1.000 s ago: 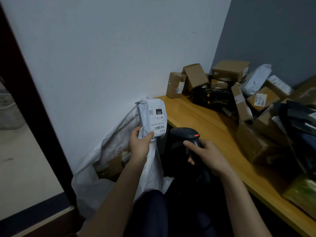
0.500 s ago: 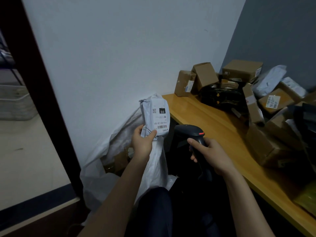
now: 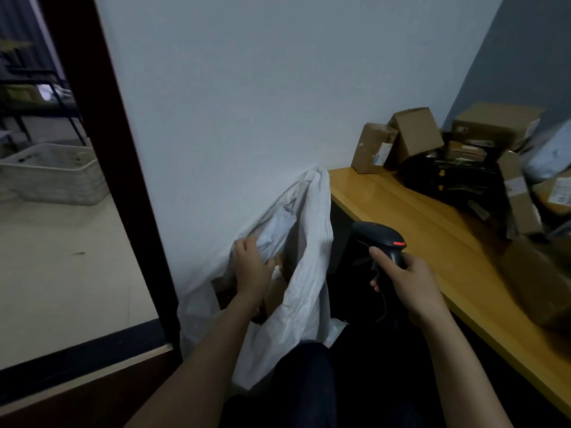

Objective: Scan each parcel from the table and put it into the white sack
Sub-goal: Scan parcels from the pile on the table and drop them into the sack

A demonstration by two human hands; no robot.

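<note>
My left hand [image 3: 251, 267] grips a white soft parcel [image 3: 278, 230] and holds it inside the mouth of the white sack [image 3: 309, 273], which leans against the wall beside the table. Brown boxes show inside the sack below the hand. The parcel's label faces away. My right hand [image 3: 401, 279] grips a black barcode scanner [image 3: 381, 239] with a small red light, held just off the table's left edge. Cardboard parcels [image 3: 414, 134] and soft mailers are piled on the wooden table [image 3: 417, 223] at the far right.
A dark door frame [image 3: 117, 180] stands left of the sack, with a pale floor and a grey basket [image 3: 52, 174] beyond it. A black parcel [image 3: 454, 180] lies among the boxes. My dark-trousered knee [image 3: 306, 384] is below the sack.
My left hand has lowered the white parcel from in front of the scanner down into the sack's mouth. The view has turned left. The right hand keeps the scanner in about the same place.
</note>
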